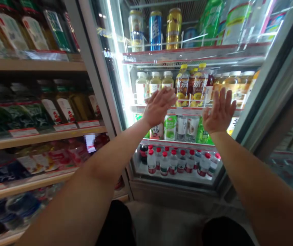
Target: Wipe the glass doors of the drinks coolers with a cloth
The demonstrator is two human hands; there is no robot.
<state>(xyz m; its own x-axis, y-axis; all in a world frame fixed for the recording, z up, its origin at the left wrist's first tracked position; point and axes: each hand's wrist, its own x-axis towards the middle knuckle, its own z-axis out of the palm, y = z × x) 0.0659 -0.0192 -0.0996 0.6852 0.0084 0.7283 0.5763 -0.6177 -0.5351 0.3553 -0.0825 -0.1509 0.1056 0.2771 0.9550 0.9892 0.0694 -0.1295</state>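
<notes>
Both my arms reach out toward an open drinks cooler. My left hand [158,106] is held up flat with fingers stretched together, empty, in front of the shelf of pale yellow bottles [155,84]. My right hand [219,111] is raised beside it, fingers spread, holding nothing, before the amber tea bottles [191,85] and green bottles [203,134]. Neither hand touches a bottle.
Tall cans [155,30] stand on the cooler's top shelf, and red-capped water bottles [173,163] fill the bottom shelf. The cooler door [277,85] stands open at the right. Wooden store shelves [41,137] with packaged goods line the left.
</notes>
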